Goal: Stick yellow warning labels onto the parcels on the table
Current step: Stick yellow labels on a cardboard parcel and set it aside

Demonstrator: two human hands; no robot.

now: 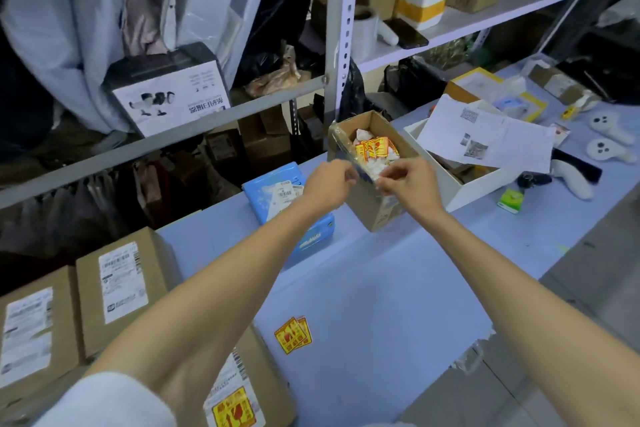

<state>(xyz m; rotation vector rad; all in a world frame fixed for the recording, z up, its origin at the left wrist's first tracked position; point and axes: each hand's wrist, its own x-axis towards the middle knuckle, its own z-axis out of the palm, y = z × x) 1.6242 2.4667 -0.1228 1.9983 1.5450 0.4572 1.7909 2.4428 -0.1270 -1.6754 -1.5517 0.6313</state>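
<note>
Two hands meet over the near rim of an open box (375,204) mid-table. L hand (325,185) has fingers curled in toward the box edge; R hand (412,184) is pinched, fingertips together on sth small and pale. Can't tell what it is, maybe a label backing, too blurred, and can't tell whether the L hand shares the grip or just closes on itself. Inside the box: a stack of yellow labels (372,147) w/ red print, plus crumpled white scraps (379,163) partly hidden behind the hands.

Loose labels (293,334), a few overlapping, lie on the bare blue table (381,288) near the front, well apart from the box. Parcels sit at L: one brown parcel (121,288) w/ white shipping slip, another, the edge parcel (33,333), cut off by the frame. A front parcel (249,388), mostly hidden under the L forearm, already carries a yellow sticker (233,409), its bottom edge cut off. Blue pack (277,198) lies just L of the box, partly behind the L wrist.

White tray (478,184) to the R is covered by printed sheets (485,135), contents barely visible. Shelf stuff behind is dim, text unreadable.
</note>
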